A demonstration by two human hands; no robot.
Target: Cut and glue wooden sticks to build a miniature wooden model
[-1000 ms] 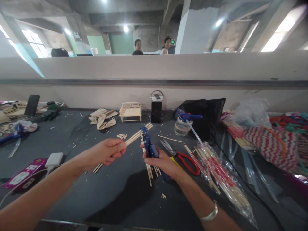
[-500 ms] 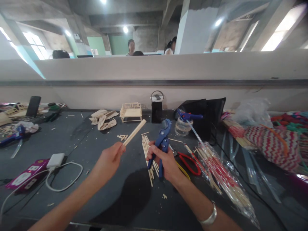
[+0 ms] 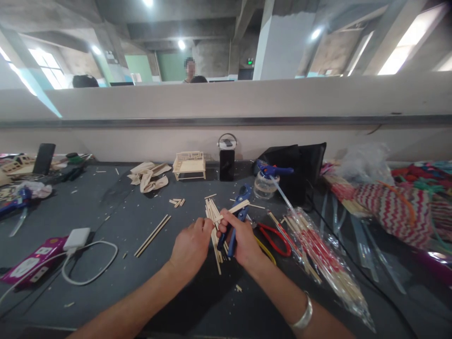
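Observation:
My left hand (image 3: 192, 242) is closed on the near end of a few wooden sticks (image 3: 241, 206), which point up to the right. My right hand (image 3: 243, 238) grips a blue pipe cutter (image 3: 242, 194). Its thumb and fingers also touch the sticks, which lie across the front of the cutter. Under both hands a pile of loose wooden sticks (image 3: 216, 252) rests on the dark table. Several short cut pieces (image 3: 177, 203) lie beyond my left hand, and a pair of longer sticks (image 3: 152, 235) lies to its left.
A small wooden model bed (image 3: 189, 165) stands at the back beside a phone (image 3: 227, 165). To the right are red-handled scissors (image 3: 274, 239), a glue gun (image 3: 274, 170) on a glass jar (image 3: 265, 186) and bagged sticks (image 3: 326, 254). A purple power strip (image 3: 33, 263) lies left.
My left hand has moved right with its sticks, bringing them against my right hand and the cutter. Earlier the cutter was around the sticks' far end, then it came away.

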